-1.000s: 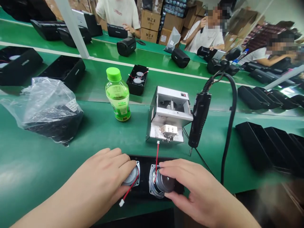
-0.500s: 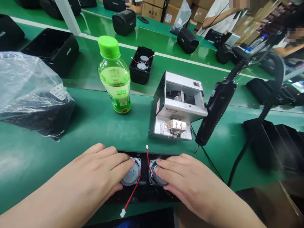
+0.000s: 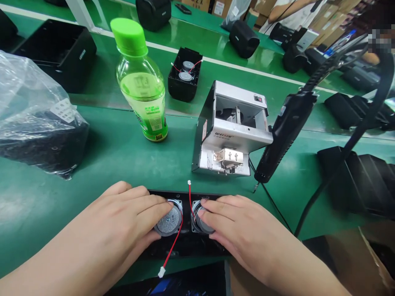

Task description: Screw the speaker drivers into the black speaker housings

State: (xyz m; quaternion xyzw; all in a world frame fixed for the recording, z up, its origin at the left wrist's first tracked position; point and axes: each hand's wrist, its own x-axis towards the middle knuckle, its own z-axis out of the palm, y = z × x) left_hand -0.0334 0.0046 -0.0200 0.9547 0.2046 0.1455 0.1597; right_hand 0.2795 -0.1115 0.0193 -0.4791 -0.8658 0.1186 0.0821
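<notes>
Hidden under the left hand (image 3: 123, 218): the left end of the black speaker housing (image 3: 185, 244) and the left rim of the left driver (image 3: 169, 222). Pinched lightly on that driver, fingertips at its far rim, thumb at its near rim. Much the same under the right hand (image 3: 243, 230): fingers laid across the right driver (image 3: 200, 225), thumb closing on its near side, most of the round magnet covered and only its left edge showing. Right end of the housing also buried beneath that palm, so no telling its full length.

Between the two grips, a bare strip of housing. Lying flat on the green bench (image 3: 123, 164), long axis running from one grip across to the other, open back facing up, both drivers magnet side up.

From between the grips, a red wire (image 3: 172, 246) trailing toward the wearer and ending in a white plug (image 3: 161, 272), just past the housing's near edge. Another red lead (image 3: 189, 193) standing up and away, with a small white tip.

Beyond the right grip, just past the housing, a silver screw feeder (image 3: 231, 135); to its right a black electric screwdriver (image 3: 285, 135) hanging tip down, cable cut off at the frame's upper edge. Beyond the left grip, well apart, a green bottle (image 3: 142, 82) and a plastic bag (image 3: 33, 119) of dark parts, contents hard to make out.
</notes>
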